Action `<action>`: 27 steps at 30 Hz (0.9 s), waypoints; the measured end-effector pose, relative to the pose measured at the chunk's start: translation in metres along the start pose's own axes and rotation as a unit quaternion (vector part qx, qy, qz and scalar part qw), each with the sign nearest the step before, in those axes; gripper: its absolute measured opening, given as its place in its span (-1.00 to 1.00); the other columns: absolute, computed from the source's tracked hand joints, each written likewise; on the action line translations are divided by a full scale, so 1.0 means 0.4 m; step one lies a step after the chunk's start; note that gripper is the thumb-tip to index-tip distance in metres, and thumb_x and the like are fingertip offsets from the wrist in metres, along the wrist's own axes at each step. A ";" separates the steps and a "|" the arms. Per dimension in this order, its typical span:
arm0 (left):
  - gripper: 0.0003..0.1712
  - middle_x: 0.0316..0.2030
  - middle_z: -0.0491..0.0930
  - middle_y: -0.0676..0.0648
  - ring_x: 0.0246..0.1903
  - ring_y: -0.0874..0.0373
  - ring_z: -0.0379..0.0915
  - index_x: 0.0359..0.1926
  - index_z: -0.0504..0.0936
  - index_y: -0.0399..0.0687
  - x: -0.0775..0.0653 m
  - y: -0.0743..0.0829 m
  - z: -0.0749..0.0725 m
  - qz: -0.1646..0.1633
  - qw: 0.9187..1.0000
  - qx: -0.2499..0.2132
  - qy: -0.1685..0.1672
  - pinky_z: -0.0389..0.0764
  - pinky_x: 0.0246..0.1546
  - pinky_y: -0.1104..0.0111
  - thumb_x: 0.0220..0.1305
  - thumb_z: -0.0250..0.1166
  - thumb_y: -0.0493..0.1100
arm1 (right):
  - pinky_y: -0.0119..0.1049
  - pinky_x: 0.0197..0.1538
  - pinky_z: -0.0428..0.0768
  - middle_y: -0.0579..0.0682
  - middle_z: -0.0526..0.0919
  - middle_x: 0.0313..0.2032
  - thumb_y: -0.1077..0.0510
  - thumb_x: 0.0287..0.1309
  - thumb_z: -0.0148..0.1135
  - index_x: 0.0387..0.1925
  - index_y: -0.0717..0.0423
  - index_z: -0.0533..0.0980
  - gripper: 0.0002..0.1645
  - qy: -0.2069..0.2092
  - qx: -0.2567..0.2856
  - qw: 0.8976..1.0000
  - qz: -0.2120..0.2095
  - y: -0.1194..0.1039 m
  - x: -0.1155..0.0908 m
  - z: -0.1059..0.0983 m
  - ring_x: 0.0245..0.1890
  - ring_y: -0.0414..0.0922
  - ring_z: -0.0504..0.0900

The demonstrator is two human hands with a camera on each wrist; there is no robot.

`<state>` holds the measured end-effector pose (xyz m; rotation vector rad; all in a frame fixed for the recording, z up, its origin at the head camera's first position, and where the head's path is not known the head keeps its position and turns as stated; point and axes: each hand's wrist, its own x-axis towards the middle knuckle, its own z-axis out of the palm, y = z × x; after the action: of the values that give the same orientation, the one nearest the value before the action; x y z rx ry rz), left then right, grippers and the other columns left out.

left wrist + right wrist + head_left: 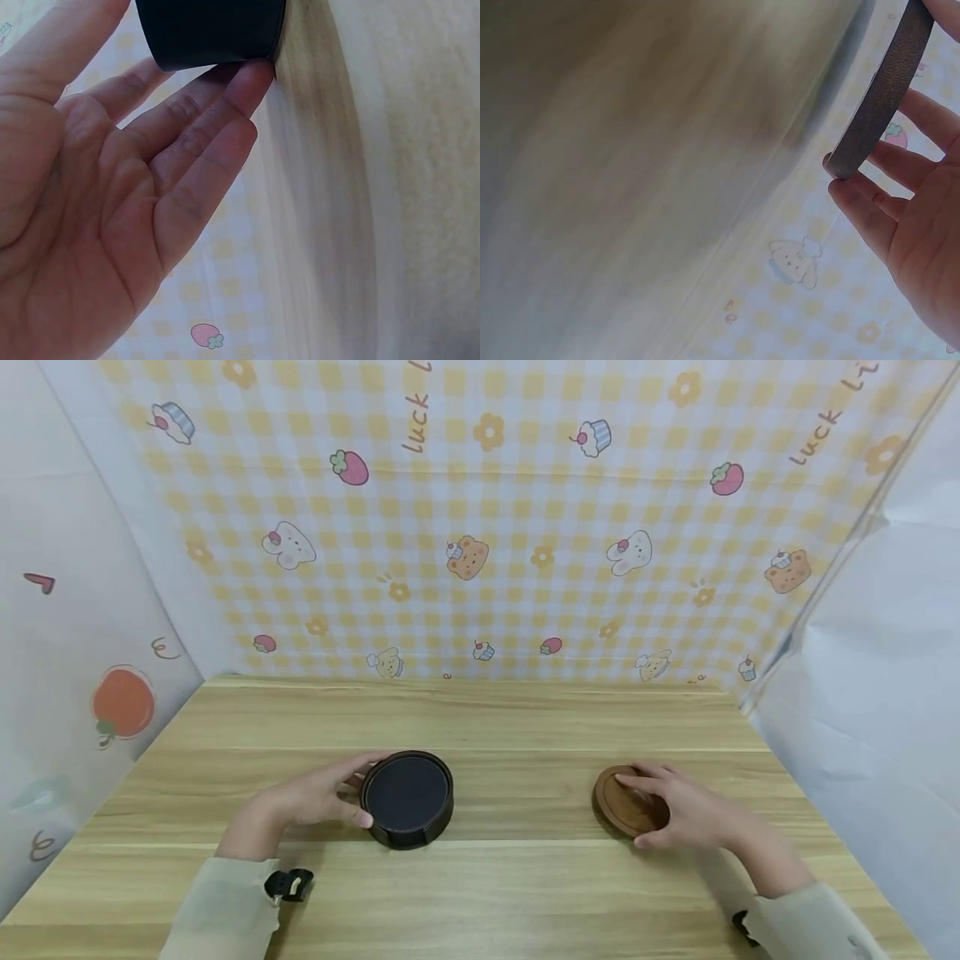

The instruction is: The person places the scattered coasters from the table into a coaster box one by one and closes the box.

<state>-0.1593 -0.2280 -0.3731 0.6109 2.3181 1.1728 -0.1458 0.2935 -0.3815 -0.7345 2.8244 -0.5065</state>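
Note:
A round black coaster holder (408,838) stands on the table left of centre, with a dark round coaster (407,793) lying inside its rim. My left hand (322,795) grips it from the left, thumb at the front side and fingers reaching round the back. In the left wrist view, the fingertips meet the lower edge of the holder's dark wall (214,34). To the right, my right hand (690,808) holds a round brown wooden coaster (626,802) by its edge. Its thick side (885,97) shows in the right wrist view, between thumb and fingers.
Light wood planks form the table (480,893). A yellow checked cloth (510,518) with cartoon prints hangs behind it. White sheets flank it on the left (67,635) and right (870,693).

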 end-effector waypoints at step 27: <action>0.08 0.28 0.38 -0.36 0.20 -0.27 0.41 0.52 0.09 -0.14 0.003 -0.002 -0.003 0.010 1.000 0.019 -0.002 0.39 0.21 -0.18 0.08 0.50 -0.11 | 0.33 0.20 0.40 0.24 0.16 0.49 -0.20 -0.05 0.52 0.45 -0.09 0.30 0.04 -0.032 0.008 0.998 -0.045 -0.133 0.138 0.021 0.42 0.43 0.15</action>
<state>-0.1610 -0.2285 -0.3735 0.6503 2.3408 1.1362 -0.1680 0.2198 -0.3744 -0.8634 2.7352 -0.5090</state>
